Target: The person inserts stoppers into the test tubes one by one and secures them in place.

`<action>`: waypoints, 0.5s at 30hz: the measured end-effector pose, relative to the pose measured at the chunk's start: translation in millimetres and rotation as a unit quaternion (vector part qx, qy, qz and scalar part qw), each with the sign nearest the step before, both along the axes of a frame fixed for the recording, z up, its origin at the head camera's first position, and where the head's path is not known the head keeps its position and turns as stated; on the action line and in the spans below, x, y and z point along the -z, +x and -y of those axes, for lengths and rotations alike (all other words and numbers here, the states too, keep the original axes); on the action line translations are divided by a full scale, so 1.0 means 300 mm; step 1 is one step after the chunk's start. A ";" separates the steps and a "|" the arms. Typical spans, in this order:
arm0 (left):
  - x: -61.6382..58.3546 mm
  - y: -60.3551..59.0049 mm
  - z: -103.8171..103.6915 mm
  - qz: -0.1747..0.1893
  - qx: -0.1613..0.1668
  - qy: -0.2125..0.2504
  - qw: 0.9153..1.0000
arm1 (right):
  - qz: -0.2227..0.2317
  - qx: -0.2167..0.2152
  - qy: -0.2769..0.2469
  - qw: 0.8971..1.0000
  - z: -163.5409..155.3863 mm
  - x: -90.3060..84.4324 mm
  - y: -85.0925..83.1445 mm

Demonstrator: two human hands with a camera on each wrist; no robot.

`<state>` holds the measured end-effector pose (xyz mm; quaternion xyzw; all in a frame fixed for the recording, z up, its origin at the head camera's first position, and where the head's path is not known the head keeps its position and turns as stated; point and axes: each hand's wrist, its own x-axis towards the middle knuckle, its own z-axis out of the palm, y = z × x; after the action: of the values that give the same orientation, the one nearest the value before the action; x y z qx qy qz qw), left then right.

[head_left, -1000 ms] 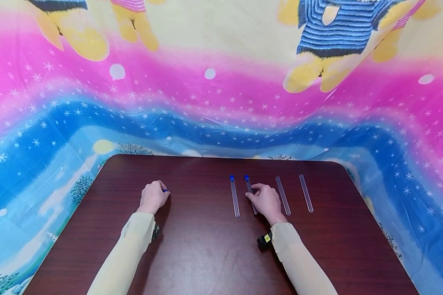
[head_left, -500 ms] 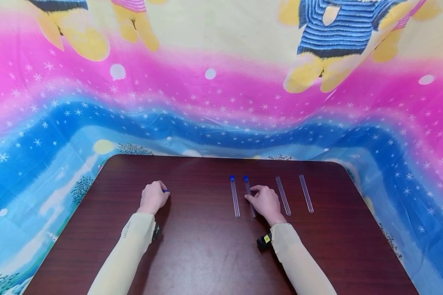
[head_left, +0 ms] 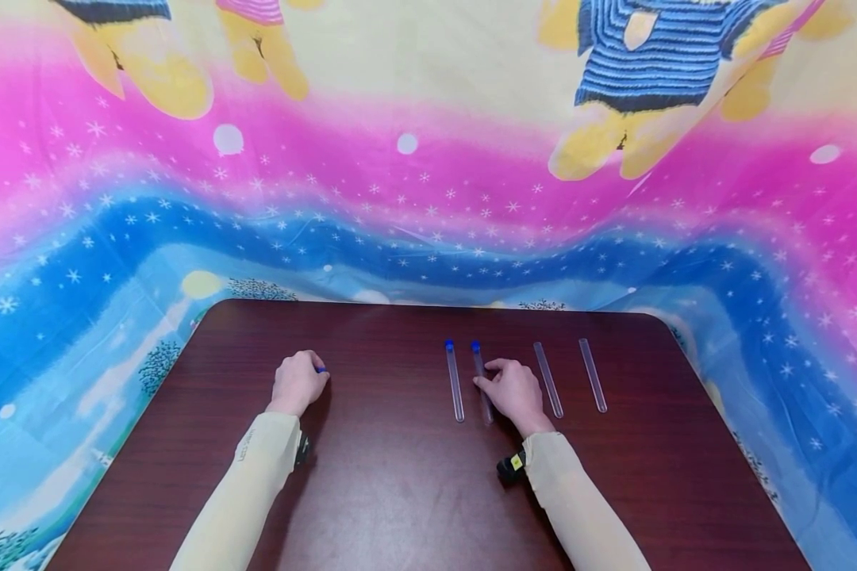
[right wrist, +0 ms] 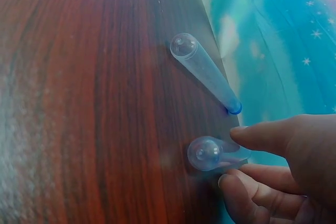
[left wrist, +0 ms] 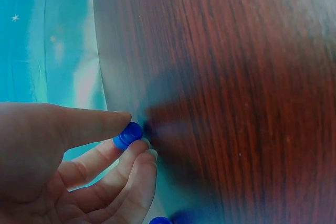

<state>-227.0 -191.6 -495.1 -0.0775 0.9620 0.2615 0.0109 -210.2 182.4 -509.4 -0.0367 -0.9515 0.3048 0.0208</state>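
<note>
My left hand [head_left: 297, 382] pinches a small blue cap [left wrist: 128, 136] between thumb and fingertips, above the left part of the table. A second blue cap [left wrist: 160, 220] shows at the bottom edge of the left wrist view; in the head view the left hand hides it. With thumb and fingers, my right hand [head_left: 513, 391] grips a clear test tube [head_left: 479, 364] topped by a blue cap; the fingers cover its middle. Just left of it lies another blue-capped test tube [head_left: 455, 385]. To its right are two uncapped test tubes, the nearer one [head_left: 548, 381] and the farther one [head_left: 592, 375].
The dark reddish-brown wooden table [head_left: 386, 476] has rounded far corners. A printed cloth [head_left: 414, 198] in pink, blue and cream hangs along its back and sides. A dark band with a small device [head_left: 512, 466] sits at the right wrist.
The capped test tube in my right hand has shifted slightly toward the near side and a little left, with its lower end showing more. My left hand stays in place with its blue cap.
</note>
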 end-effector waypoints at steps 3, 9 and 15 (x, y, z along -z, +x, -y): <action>-0.002 0.001 -0.003 -0.002 0.005 -0.005 1.000 | -0.001 -0.001 0.003 1.000 0.000 -0.001 0.001; -0.007 -0.002 -0.011 0.011 0.018 -0.007 1.000 | -0.003 -0.004 0.011 1.000 -0.001 0.000 -0.001; -0.013 0.001 -0.020 0.006 0.022 0.001 1.000 | -0.001 -0.005 0.007 1.000 -0.001 0.000 0.000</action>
<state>-226.7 -185.7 -491.1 -0.0577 0.9631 0.2619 0.0224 -210.1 182.6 -509.2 -0.0317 -0.9537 0.2985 0.0207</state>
